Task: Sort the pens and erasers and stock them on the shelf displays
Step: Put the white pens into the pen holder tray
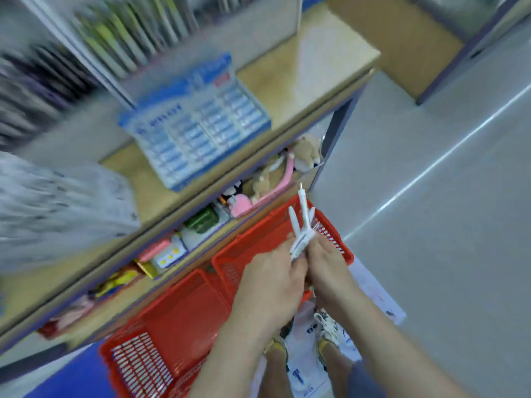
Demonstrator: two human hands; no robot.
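My left hand and my right hand meet over a red basket, both wrapped around the lower ends of a small bunch of white pens. The pens fan upward out of my fingers, tips pointing away from me. On the wooden shelf above sits a blue display box filled with rows of small blue-and-white items, blurred. Racks of hanging pens stand behind it, also blurred.
A second red basket stands on the floor to the left of the first. The lower shelf holds plush toys, pink cases and small boxes. White paper sheets lie under my feet. Grey floor opens to the right.
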